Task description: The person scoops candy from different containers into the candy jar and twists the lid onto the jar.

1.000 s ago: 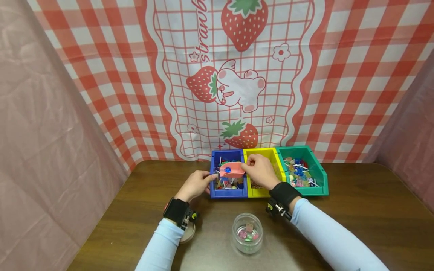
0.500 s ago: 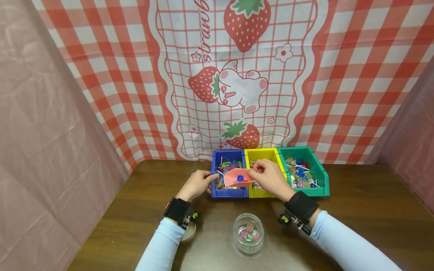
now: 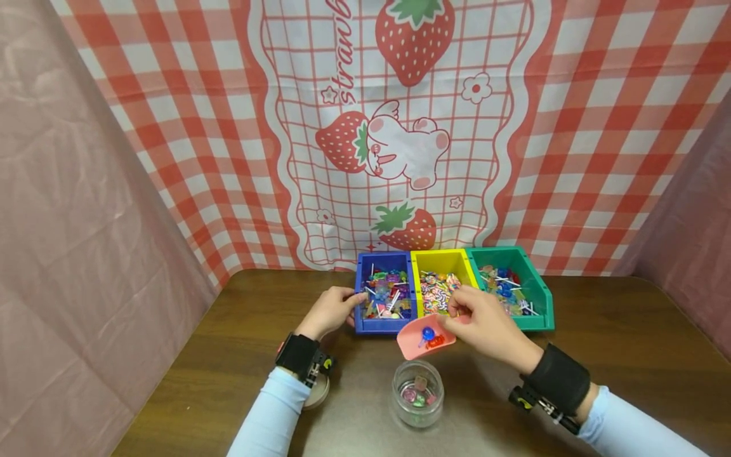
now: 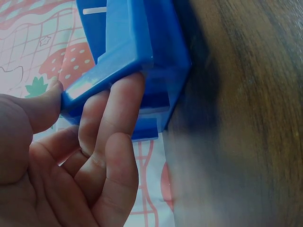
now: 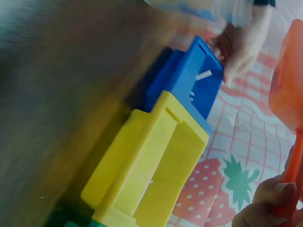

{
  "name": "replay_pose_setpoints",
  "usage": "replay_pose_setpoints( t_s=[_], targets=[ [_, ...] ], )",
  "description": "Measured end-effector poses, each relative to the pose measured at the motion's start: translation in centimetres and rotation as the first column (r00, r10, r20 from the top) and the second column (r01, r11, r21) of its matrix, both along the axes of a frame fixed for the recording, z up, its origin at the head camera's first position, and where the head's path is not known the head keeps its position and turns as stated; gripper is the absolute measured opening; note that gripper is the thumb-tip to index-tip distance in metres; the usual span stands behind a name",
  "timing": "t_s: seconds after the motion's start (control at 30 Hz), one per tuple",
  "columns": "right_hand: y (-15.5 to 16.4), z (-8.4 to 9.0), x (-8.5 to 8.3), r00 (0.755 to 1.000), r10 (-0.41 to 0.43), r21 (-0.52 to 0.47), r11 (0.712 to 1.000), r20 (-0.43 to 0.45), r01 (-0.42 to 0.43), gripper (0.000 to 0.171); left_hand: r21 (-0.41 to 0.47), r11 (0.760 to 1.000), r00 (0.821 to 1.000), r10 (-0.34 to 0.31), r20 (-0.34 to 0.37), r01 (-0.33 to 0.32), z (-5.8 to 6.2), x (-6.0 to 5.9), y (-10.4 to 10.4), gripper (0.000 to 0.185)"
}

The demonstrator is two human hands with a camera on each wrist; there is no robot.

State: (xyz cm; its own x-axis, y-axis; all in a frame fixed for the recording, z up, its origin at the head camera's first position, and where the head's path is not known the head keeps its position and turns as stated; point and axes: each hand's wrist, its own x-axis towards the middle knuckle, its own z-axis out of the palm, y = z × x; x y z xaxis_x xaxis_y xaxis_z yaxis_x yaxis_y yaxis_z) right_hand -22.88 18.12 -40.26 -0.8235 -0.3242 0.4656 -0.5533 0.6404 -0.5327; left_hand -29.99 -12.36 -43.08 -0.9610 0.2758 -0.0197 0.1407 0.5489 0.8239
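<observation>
My right hand (image 3: 485, 320) grips the handle of a pink scoop (image 3: 410, 339) in front of the yellow bin (image 3: 415, 285). A blue bead-like piece (image 3: 428, 333) and a red piece (image 3: 436, 342) lie in the scoop. Just below it stands a glass jar (image 3: 418, 416) with a few pink and green pieces at its bottom. My left hand (image 3: 328, 314) pinches the front left edge of the blue bin (image 3: 385, 326); in the left wrist view the thumb is on one side of the rim (image 4: 109, 78) and fingers on the other.
A green bin (image 3: 537, 289) joins the yellow one on the right. All the bins hold small colourful pieces, some with white sticks. A round lid (image 3: 317, 392) lies partly under the left wrist. A checked strawberry cloth (image 3: 228, 158) hangs behind the wooden table (image 3: 240, 381).
My right hand has carried the scoop from over the blue bin to the right and toward me, near the jar. The left hand stays on the blue bin.
</observation>
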Motion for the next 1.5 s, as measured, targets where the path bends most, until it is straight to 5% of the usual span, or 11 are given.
replay_pose_setpoints(
  t_s=[0.6, 0.93, 1.5],
  targets=[
    [0.2, 1.1, 3.2, 0.996, 0.026, 0.258, 0.966, -0.081, -0.004, 0.034, 0.003, 1.0, 1.0, -0.002, 0.001, 0.002, 0.0, 0.1, 0.1, 0.038],
    [-0.3, 1.6, 3.9, 0.978, 0.097, 0.316, 0.948, -0.187, -0.033, 0.027, 0.005, 1.0, 1.0, 0.003, 0.006, -0.003, 0.0, 0.1, 0.0, 0.042],
    [-0.4, 1.9, 3.9, 0.968, 0.103, 0.323, 0.946, -0.23, -0.024, 0.028, -0.006, 1.0, 1.0, 0.003, 0.004, -0.002, -0.2, -0.1, 0.0, 0.042]
  ],
)
